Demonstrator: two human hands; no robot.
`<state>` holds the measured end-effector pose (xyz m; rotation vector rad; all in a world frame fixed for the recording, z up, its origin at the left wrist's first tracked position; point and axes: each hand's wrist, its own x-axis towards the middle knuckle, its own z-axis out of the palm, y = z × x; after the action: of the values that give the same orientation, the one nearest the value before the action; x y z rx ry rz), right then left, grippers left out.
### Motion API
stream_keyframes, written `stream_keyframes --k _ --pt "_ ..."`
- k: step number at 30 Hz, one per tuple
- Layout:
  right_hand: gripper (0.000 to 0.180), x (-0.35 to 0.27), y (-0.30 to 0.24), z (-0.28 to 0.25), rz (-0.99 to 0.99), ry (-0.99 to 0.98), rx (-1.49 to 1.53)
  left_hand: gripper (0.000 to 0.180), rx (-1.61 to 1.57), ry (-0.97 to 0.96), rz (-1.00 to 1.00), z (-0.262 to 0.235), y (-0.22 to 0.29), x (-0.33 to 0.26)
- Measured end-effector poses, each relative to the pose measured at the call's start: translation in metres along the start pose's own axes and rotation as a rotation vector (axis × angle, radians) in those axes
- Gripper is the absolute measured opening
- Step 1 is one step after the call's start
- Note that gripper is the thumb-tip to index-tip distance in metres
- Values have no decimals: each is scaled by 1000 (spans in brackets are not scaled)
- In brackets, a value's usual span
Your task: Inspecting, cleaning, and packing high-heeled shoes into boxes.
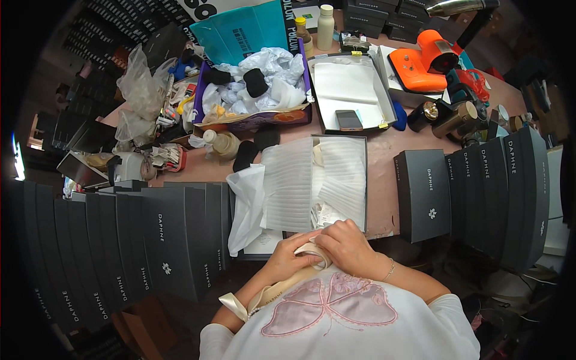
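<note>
Both hands closed on cream ribbon (282, 287) at table's near edge, just below open box (360, 180) w/ white tissue: left hand (291, 258) pinching it from left, right hand (345, 245) fingers curled over it. Long axis diagonal, upper right at hands to lower left. Satin-like, flat, pale cream, end folded near left elbow.

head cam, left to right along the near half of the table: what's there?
Row of black boxes leaning together → white tissue paper → open box lined with ribbed white paper, with the left hand and right hand on a cream ribbon at its near edge → second row of black boxes.
</note>
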<state>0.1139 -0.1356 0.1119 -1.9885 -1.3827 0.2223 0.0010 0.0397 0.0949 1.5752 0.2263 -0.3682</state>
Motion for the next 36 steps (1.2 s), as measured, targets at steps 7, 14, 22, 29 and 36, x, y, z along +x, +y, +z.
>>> stream_keyframes --k 7,14,22,29,36 --pt "18 -22 0 -25 65 -24 125 64 -10 37 -1 -4 6 -3" --pt "20 -7 -10 -13 1 94 80 63 13 26 3 -2 7 -1" --pt "22 -26 -4 -4 -5 28 147 61 159 -14 129 0 4 -4" --pt "18 -10 -9 -2 1 14 90 60 130 -5 77 1 7 -3" --pt "16 -1 -7 -4 -60 17 107 61 69 -3 55 1 9 -2"
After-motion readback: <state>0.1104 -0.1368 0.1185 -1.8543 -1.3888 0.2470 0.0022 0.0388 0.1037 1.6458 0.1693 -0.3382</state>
